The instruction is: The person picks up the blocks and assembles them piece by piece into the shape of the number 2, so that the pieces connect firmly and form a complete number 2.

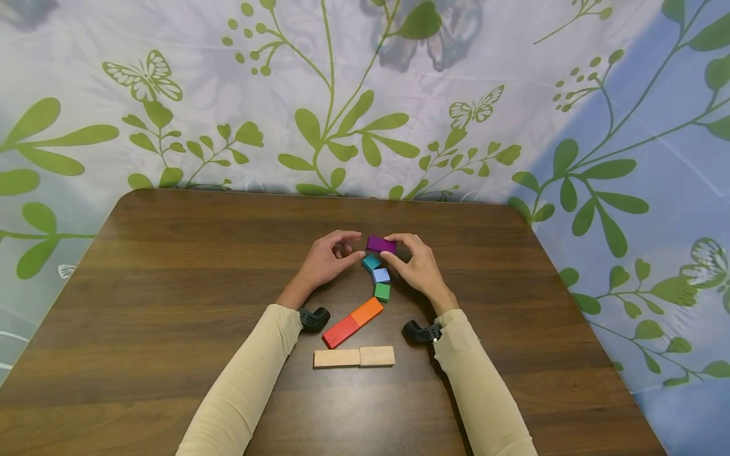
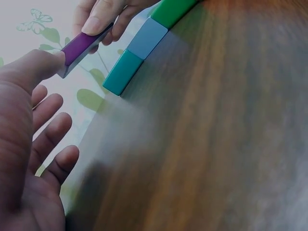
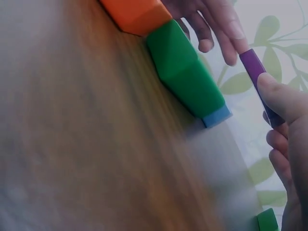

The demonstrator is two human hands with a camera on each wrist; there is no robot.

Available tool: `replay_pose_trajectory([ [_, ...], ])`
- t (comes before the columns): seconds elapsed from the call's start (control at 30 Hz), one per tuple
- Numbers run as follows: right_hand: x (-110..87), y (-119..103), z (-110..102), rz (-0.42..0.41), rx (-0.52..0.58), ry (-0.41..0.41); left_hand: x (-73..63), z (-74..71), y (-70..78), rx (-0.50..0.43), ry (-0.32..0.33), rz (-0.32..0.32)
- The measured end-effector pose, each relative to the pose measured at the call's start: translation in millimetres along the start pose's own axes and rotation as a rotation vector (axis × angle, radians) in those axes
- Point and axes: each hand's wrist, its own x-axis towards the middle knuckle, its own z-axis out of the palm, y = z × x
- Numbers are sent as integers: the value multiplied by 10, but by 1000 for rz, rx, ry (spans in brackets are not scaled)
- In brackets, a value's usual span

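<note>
My right hand (image 1: 421, 265) pinches a purple rectangular block (image 1: 379, 244) between thumb and fingers, at the far end of a curved row of blocks. Fingers loosely bent, my left hand (image 1: 327, 259) is just left of it. In the left wrist view its thumb tip overlaps the end of the purple block. Nearest below the purple block is a teal block (image 1: 371, 261). A light blue block (image 1: 381, 276) and a green block (image 1: 382, 292) follow toward me. The purple block appears above tabletop level in both wrist views.
An orange block (image 1: 367, 311) and a red block (image 1: 340, 331) lie end to end, slanting down left from the green one. Nearer me, two plain wooden blocks (image 1: 336, 359) form a straight line on the brown table (image 1: 188, 285). A leaf-patterned cloth (image 1: 342, 95) hangs behind the table.
</note>
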Motion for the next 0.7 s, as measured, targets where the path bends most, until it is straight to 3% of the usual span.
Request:
replay_pose_trajectory([
  [0.7, 22, -118, 61, -81, 4, -69, -8, 12, -3, -2, -7, 50],
])
